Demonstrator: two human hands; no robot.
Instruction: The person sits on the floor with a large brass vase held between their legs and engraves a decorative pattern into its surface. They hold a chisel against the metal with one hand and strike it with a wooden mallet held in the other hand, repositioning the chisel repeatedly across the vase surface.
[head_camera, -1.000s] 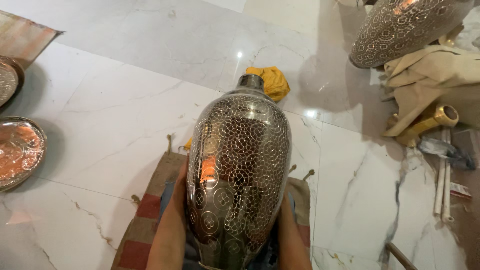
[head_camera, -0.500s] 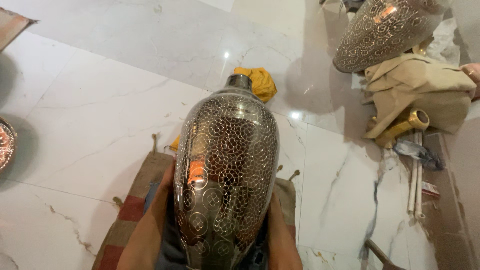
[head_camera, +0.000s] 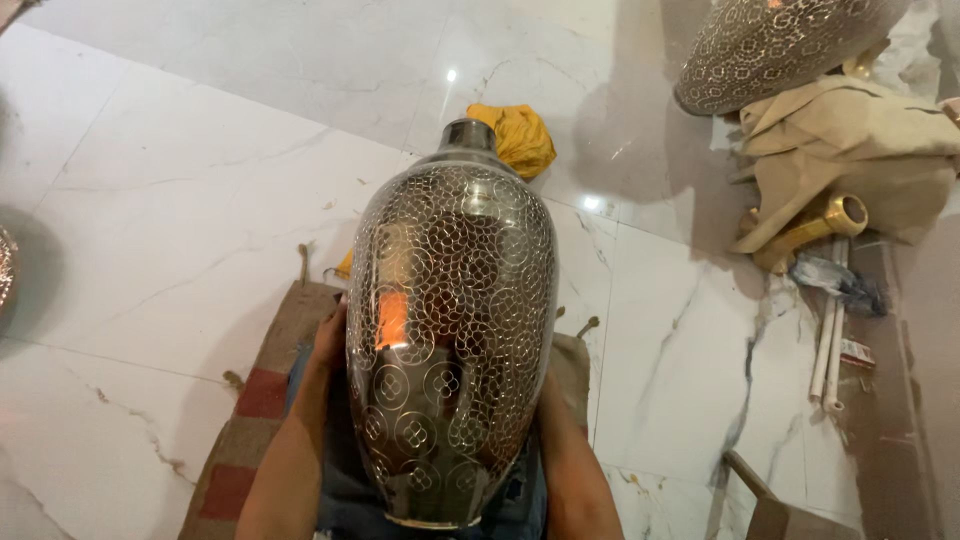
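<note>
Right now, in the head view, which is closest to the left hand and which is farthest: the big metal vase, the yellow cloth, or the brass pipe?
1. Big metal vase: the left hand touches its side.
2. Yellow cloth: on the floor beyond the vase's neck.
3. Brass pipe: far right, by the beige cloth.

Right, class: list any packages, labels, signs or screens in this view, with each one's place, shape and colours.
Small flat packet: on the floor at the right edge beside the white rods, rectangular, white with red; too small to tell more.
No signs or screens show.
</note>
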